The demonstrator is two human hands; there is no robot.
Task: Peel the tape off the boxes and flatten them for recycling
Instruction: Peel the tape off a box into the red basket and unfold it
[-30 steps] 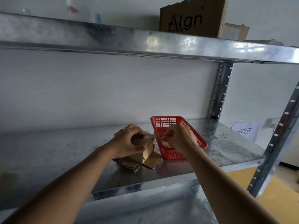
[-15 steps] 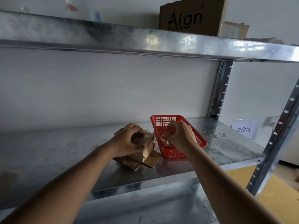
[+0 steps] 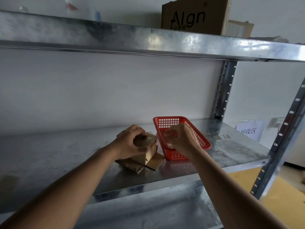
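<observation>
On the middle metal shelf (image 3: 66,154) a small cardboard box (image 3: 149,152) stands on flattened cardboard (image 3: 132,166), whose flaps spread out to the near side and the right. The left hand (image 3: 132,141) lies over the top of the box with its fingers curled round the upper edge, gripping it. Just to the right of the box, and touching it or nearly so, sits a red plastic basket (image 3: 166,122) with a grid of small holes in its walls. The right hand (image 3: 182,138) hangs over the near part of the basket, its fingertips bunched together in a narrow pinch; whether a piece of tape is between them cannot be told. Something pale lies in the bottom of the basket beneath this hand, too small to name.

On the upper shelf (image 3: 148,40), far and to the right, stands a larger brown carton (image 3: 194,15) printed with dark letters. At the far right, beyond the shelf post (image 3: 222,90), a white paper sign (image 3: 249,131) bears printed characters.
</observation>
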